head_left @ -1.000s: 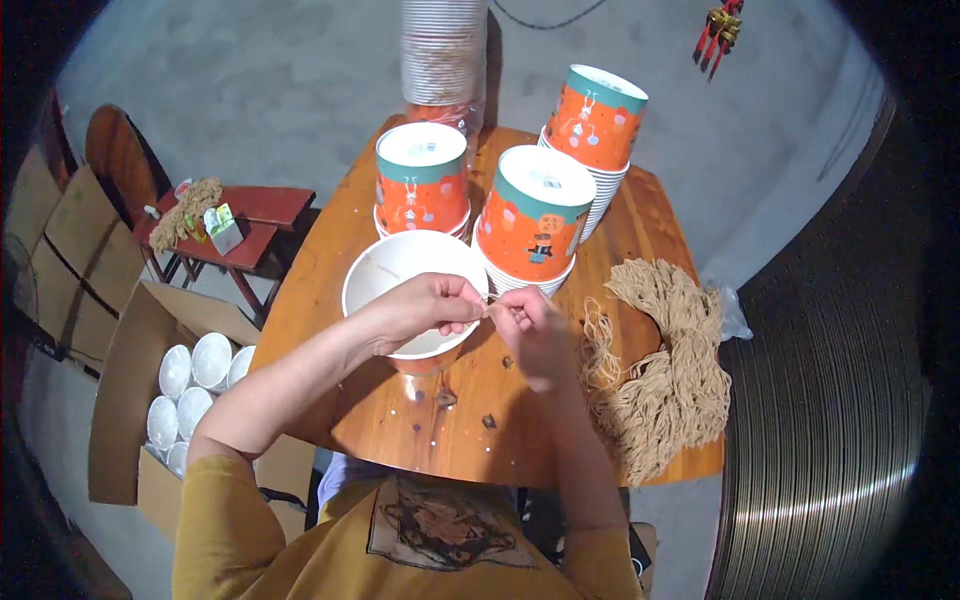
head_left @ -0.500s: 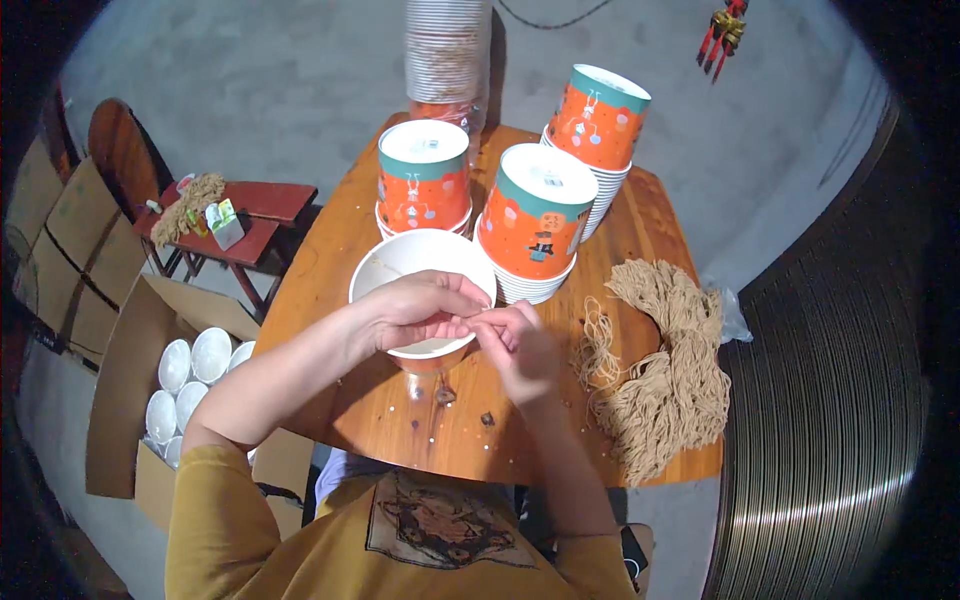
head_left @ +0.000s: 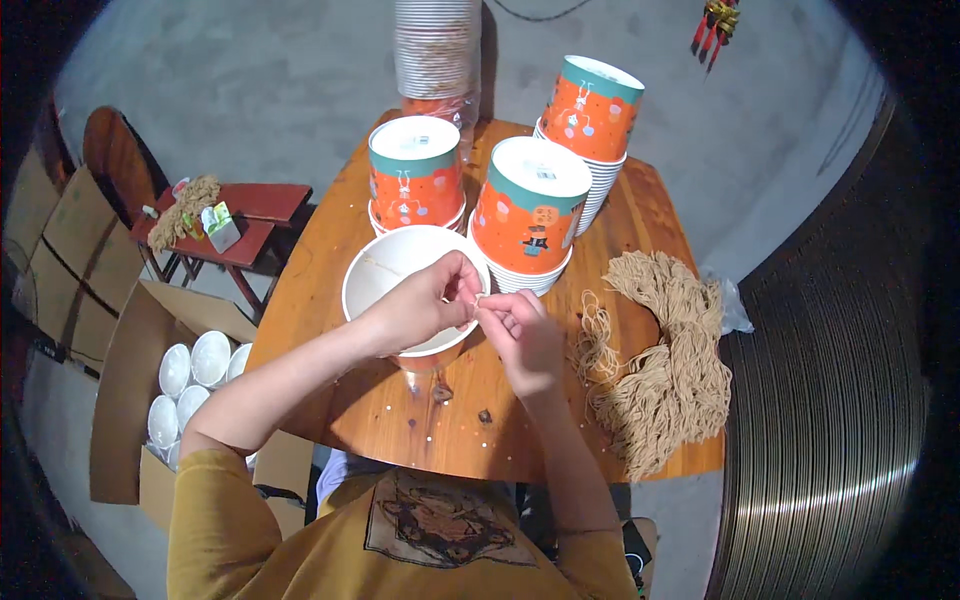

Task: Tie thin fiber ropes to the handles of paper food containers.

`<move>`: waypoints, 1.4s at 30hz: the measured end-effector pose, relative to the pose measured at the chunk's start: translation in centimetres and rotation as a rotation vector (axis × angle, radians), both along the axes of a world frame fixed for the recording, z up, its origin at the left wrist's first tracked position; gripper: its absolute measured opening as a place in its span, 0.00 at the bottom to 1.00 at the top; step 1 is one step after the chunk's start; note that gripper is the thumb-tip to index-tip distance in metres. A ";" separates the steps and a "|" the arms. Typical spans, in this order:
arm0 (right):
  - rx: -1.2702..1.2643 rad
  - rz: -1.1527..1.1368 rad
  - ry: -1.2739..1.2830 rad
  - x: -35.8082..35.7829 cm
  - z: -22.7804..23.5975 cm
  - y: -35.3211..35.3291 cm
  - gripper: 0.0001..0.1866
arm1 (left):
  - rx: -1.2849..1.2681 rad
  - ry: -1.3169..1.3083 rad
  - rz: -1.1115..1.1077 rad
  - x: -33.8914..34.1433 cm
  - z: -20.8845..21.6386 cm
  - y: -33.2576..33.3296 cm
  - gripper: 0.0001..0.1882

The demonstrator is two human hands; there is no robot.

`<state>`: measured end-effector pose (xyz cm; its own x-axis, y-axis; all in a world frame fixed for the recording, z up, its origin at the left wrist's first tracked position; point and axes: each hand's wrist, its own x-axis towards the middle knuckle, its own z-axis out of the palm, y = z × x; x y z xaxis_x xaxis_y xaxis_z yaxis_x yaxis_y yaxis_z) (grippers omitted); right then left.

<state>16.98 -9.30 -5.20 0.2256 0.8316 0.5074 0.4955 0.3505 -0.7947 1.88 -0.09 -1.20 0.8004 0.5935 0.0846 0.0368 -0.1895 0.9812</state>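
Note:
An upright paper bucket [head_left: 372,285], white inside and orange outside, stands at the near middle of the table. A thin tan string [head_left: 383,265] lies against its inner wall. My left hand [head_left: 440,300] reaches over the bucket's mouth, its thumb and fingers pinched together. My right hand [head_left: 522,338] meets it at the right rim, also in a pinch. A bit of tan string [head_left: 478,299] shows between the fingertips of both hands; most of it is hidden by the fingers. Upside-down stacks of orange and teal buckets [head_left: 530,210] stand just behind.
Bundles of tan string [head_left: 670,390] lie on the wooden table [head_left: 400,430] at right. A tall wrapped bucket stack [head_left: 436,50] stands at the back. On the floor at left, a cardboard box [head_left: 125,400] holds white cups. A red bench [head_left: 265,203] is beyond it.
My left hand's fingers have lifted and bent higher over the rim, and the two hands still meet there. The view has shifted slightly.

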 end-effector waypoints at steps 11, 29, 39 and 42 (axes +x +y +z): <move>-0.147 -0.028 0.007 0.4 0.4 0.5 0.06 | 0.422 0.063 0.020 -0.4 -0.7 0.5 0.10; -0.129 -0.055 -0.058 0.1 1.1 0.4 0.05 | 0.145 0.256 0.178 0.0 -0.6 -0.5 0.06; -0.117 -0.066 -0.079 0.2 0.6 0.4 0.05 | 0.064 0.122 0.231 0.4 -0.9 -0.6 0.05; -0.112 -0.064 -0.045 0.1 0.2 0.5 0.05 | 0.012 0.055 0.211 0.4 -1.8 -0.2 0.05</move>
<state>17.05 -8.84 -4.96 0.2593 0.8682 0.4231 0.5504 0.2271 -0.8034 2.27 -0.25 -2.96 0.6620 0.7477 0.0521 0.1305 -0.1834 0.9743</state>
